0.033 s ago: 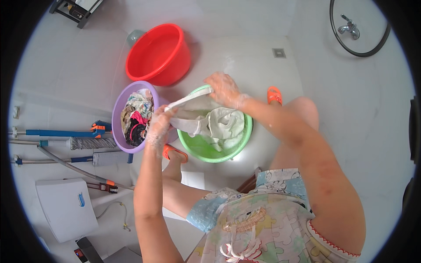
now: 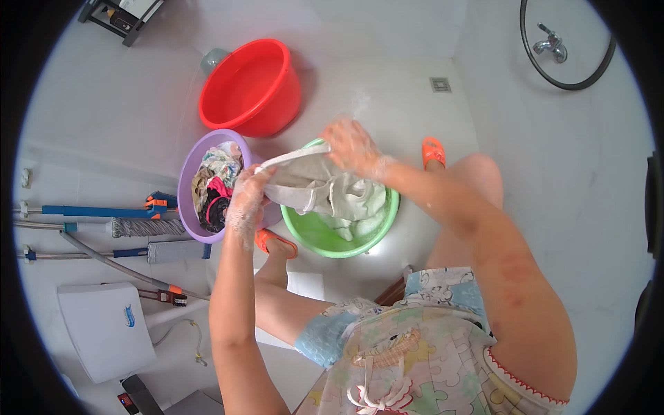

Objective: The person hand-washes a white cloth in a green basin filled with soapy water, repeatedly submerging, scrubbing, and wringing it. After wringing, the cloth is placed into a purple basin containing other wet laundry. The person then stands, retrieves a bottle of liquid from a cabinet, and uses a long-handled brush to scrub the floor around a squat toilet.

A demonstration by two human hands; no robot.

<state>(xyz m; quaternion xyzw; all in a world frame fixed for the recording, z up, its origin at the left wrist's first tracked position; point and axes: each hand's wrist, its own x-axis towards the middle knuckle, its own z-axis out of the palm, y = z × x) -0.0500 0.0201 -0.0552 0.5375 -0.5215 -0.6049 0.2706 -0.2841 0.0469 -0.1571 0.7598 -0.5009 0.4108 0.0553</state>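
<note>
The right hand (image 2: 351, 146) has shifted slightly nearer; it and the left hand (image 2: 250, 191) pinch the pale cloth (image 2: 357, 196) over the green tub (image 2: 312, 232), where suds (image 2: 242, 218) could cause slippage, dropping one end leftward against the purple tub (image 2: 186, 181).

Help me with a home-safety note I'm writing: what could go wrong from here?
The pale garment could slip, since suds show on the left hand and right hand that hold it over the green basin. Drips might reach the laundry in the purple tub, which appears right next to the left hand. If water splashes over the basin's rim, the floor could turn slick near the orange slippers.
</note>
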